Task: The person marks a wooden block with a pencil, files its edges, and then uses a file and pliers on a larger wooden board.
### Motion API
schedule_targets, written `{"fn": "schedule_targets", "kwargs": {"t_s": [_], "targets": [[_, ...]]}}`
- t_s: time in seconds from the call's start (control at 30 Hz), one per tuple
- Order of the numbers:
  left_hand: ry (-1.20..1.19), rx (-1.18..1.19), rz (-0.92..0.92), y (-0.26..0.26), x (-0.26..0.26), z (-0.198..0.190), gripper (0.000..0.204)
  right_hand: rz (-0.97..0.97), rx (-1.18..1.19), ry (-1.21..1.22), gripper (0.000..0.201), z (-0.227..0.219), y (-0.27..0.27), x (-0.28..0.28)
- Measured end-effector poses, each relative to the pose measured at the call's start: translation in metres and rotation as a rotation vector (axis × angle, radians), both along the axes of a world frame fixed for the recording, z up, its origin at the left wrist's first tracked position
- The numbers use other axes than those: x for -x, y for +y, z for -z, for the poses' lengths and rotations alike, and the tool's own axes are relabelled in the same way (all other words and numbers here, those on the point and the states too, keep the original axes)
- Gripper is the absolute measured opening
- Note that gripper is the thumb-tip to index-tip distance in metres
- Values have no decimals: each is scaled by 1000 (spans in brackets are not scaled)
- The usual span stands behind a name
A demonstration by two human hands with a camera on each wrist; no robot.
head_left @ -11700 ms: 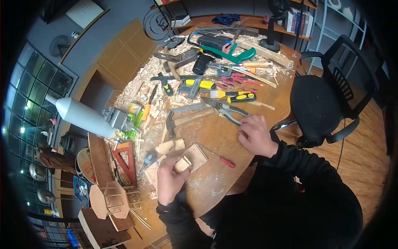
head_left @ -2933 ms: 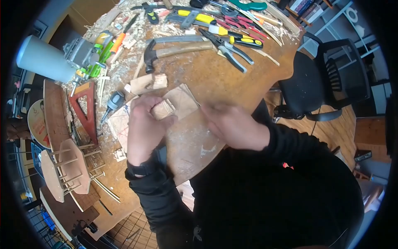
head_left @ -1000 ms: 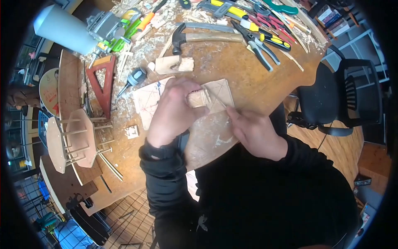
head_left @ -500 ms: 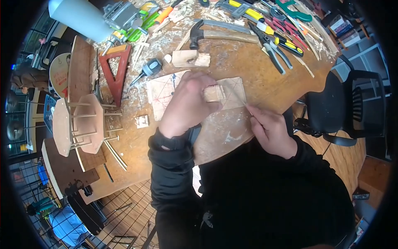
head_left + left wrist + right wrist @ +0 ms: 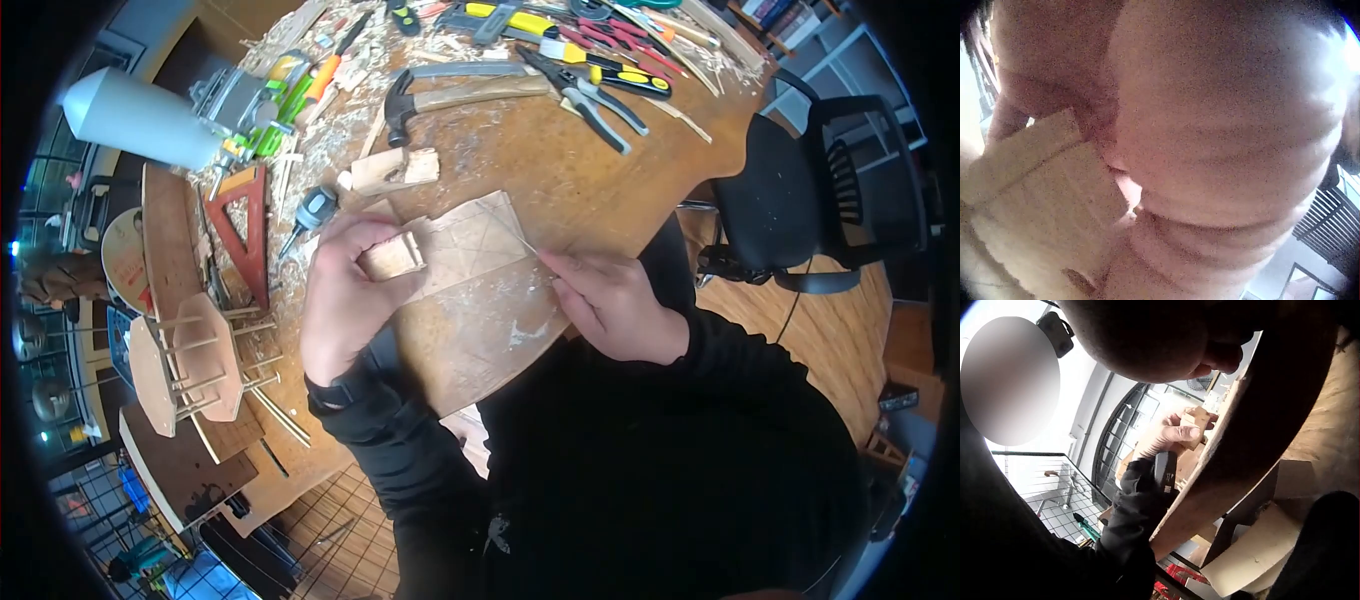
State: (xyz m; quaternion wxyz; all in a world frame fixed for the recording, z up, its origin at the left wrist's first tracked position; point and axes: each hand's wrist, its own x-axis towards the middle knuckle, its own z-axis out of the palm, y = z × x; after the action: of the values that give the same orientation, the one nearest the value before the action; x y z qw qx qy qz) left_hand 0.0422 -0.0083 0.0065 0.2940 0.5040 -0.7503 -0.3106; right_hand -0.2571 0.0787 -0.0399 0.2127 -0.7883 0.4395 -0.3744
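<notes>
Sleeves [image 5: 395,455] are black; the triangle [image 5: 257,240] is red; crossed lines pattern the tan sheet [image 5: 472,240].

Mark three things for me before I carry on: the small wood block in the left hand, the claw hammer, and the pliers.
Small wood block [image 5: 392,260]: head view, on its broad face.
Claw hammer [image 5: 480,94]: head view, on its wooden handle.
Pliers [image 5: 601,126]: head view, on the nearer handle.

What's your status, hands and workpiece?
Left hand gripping small wood block. Right hand pinching thin rod. Marked board between them; hammer beyond, clear of both.
</notes>
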Motion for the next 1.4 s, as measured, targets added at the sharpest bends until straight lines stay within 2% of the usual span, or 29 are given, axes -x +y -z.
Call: {"fn": "schedule_targets", "kwargs": {"t_s": [0.23, 0.3, 0.43, 0.53, 0.63, 0.77, 0.87, 0.93, 0.97, 1.13, 1.2, 1.27, 1.33, 1.4], "targets": [[-144, -54, -8, 0, 7, 1, 49, -48, 7, -15, 41, -10, -10, -18], [-154, -53, -13, 1, 9, 0, 48, -120, -35, 75, 44, -14, -15, -25], [-138, -41, -20, 1, 11, -2, 45, -109, -74, 174, 46, -12, -28, -37], [-121, -63, -29, 1, 11, -2, 45, -119, -133, 185, 38, -13, -27, -41], [-123, -58, -33, -1, 9, 1, 44, -126, -84, 222, 52, -12, -12, -39], [-108, -31, -45, -2, 9, 5, 44, -156, -135, 166, 52, -11, -25, -43], [-143, -22, -22, -1, 8, 5, 43, -133, 3, 108, 48, -9, -12, -37], [-134, -52, -21, 0, 11, 5, 43, -123, -79, 128, 43, -10, -10, -33], [-139, -50, -23, 0, 13, 5, 44, -67, -91, 31, 48, -10, -13, -35], [-157, -48, -28, 3, 29, 10, 46, -47, -73, 41, 47, -13, -15, -31], [-207, 80, 47, 11, 36, 9, 48, -50, -64, 35, 47, -13, -13, -31], [-179, 72, 48, 16, 36, 7, 48, -61, -127, 52, 37, -16, -10, -30], [-97, -4, 9, 23, 30, 6, 48, -57, -117, 51, 37, -16, -9, -30], [-146, 6, 19, 28, 20, -4, 48, -48, -108, 52, 37, -16, -8, -31]]}}
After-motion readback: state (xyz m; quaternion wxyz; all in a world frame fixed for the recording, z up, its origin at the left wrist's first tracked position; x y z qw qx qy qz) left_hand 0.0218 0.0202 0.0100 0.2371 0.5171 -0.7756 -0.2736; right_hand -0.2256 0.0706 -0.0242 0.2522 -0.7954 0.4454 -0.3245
